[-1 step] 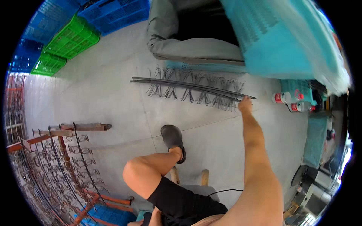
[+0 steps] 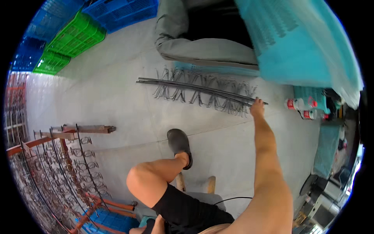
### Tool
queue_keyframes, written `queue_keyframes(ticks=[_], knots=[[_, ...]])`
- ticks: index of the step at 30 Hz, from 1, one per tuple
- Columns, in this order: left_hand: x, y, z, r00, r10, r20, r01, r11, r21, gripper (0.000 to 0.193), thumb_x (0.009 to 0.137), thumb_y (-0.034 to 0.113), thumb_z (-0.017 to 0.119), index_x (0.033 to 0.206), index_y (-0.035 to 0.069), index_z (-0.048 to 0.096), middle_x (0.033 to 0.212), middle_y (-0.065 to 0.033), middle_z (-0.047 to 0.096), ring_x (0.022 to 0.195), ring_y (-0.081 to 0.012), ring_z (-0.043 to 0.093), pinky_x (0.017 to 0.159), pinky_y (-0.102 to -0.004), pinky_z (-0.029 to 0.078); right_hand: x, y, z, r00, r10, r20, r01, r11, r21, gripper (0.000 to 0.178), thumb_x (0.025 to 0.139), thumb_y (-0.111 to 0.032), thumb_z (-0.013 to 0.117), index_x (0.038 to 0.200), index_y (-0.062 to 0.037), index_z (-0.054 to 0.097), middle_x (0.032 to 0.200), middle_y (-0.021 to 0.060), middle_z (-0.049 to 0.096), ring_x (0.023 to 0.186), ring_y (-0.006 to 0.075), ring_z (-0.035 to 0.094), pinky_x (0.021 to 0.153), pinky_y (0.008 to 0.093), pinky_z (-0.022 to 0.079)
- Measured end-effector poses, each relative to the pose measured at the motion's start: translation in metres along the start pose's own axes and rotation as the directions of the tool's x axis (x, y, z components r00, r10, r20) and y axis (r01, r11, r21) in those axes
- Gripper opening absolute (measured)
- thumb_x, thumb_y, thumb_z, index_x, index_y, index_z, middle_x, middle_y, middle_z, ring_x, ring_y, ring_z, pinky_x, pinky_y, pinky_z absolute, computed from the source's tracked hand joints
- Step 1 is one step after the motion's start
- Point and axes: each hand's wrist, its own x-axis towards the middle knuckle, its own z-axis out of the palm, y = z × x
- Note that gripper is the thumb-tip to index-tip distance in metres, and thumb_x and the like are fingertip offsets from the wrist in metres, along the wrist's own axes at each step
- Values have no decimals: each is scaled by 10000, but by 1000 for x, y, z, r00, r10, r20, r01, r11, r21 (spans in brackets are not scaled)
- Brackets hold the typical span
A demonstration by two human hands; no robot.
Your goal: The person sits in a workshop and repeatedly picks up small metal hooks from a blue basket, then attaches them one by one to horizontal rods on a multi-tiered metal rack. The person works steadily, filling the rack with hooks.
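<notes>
A bundle of long dark rods with many thin bent wire hooks lies across the grey floor in front of me. At the bundle's right end is my right hand, its fingers closed over the rod ends. The hooks stick out on both sides of the rods, and their outlines are slightly blurred. Only a small part of my left hand shows at the lower edge, beside my black shorts; its fingers are mostly hidden.
A rust-red rack hung with hooked rods stands at left. Green crates and blue crates fill the far left. Grey cloth and a turquoise crate sit beyond the bundle. Bottles stand at right.
The view has shifted slightly, so the rods and my right hand appear a little farther right. My right hand stays at the same end of the bundle.
</notes>
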Motion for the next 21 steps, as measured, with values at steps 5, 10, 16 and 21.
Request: queue_keyframes(ticks=[5,10,16,21], knots=[[-9,19,5,998,-36,43,32,996,87,401,895,230,533,1203,-27,538,1169,-158,592,1045,-240,562,899,-339,432,29,2,-25,976,-150,156,189,943,-275,291,866,-272,557,1092,-90,544,1137,106,556,1068,316,543,877,465,435],[-14,21,4,995,-24,100,14,995,99,412,891,232,535,1211,-27,533,1179,-160,588,1055,-244,558,907,-338,427,-15,51,-57,901,-377,214,342,921,184,375,785,-356,681,791,-8,542,693,168,569,693,321,584,615,413,441],[-10,32,-6,973,102,209,-129,984,123,425,886,235,537,1221,-28,527,1190,-163,583,1067,-248,553,917,-337,421,-81,60,-30,620,-216,754,-156,908,388,633,817,-631,520,732,-17,652,559,79,559,550,202,543,514,342,416],[-18,25,-16,939,247,241,-276,957,94,437,883,237,539,1229,-29,522,1200,-166,579,1077,-251,550,926,-337,416,-146,-3,-23,856,-402,326,260,878,401,698,867,-632,410,763,8,667,675,195,631,674,340,625,654,409,482]])
